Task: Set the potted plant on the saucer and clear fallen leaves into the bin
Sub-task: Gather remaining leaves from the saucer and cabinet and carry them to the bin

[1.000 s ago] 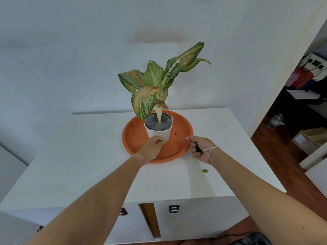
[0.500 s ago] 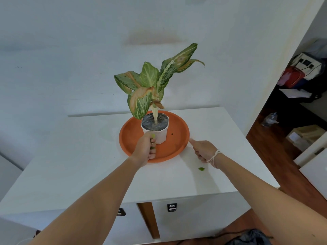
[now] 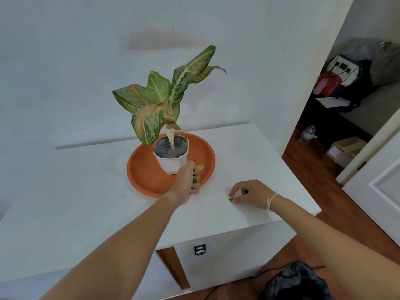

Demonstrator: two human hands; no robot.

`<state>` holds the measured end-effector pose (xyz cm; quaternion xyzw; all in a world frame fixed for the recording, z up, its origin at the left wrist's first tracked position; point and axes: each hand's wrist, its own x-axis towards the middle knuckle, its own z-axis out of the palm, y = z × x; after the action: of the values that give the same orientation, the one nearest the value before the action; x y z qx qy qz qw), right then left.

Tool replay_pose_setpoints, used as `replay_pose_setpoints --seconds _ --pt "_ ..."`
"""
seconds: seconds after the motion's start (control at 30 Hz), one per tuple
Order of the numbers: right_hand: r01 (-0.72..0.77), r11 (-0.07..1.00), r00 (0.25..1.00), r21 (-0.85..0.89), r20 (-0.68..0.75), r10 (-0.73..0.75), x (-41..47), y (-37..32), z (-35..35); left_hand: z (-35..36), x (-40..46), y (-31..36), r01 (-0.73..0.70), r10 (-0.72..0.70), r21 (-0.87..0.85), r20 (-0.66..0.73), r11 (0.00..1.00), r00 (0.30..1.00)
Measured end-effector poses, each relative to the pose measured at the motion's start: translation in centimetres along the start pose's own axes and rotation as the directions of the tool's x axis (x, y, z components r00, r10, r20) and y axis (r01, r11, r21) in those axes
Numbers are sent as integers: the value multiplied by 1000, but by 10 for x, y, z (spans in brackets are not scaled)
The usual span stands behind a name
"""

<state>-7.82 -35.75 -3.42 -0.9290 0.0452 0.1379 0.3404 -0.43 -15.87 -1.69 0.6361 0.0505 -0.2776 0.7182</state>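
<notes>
On a white tabletop (image 3: 86, 202), the plant (image 3: 171, 148) already stands in its pot on the orange saucer (image 3: 147, 176), so the leaf-clearing step appears to be in hand. The left hand (image 3: 187, 181), its grip pressed shut on a green leaf (image 3: 199, 168), rests over the saucer's near rim. The right hand (image 3: 252, 193) pinches a second leaf (image 3: 231, 199) lying on the tabletop; both likely go next into the dark bin (image 3: 298, 282) on the floor below.
</notes>
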Motion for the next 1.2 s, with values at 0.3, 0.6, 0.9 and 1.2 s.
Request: replay_pose_setpoints --seconds 0.3,0.6,0.9,1.2 --pt "-8 994 998 -112 -68 1 -2 8 12 14 1 -4 30 -31 14 55 999 998" --pt "-110 816 959 568 -156 239 -17 23 -6 46 3 -9 -1 -11 112 114 994 993" --pt "76 12 890 997 -73 451 -79 96 -23 149 -4 -31 -33 -71 308 322 951 944" --pt "197 -200 786 960 -33 617 -145 198 -25 272 -14 -78 -61 -197 464 487 884 851"
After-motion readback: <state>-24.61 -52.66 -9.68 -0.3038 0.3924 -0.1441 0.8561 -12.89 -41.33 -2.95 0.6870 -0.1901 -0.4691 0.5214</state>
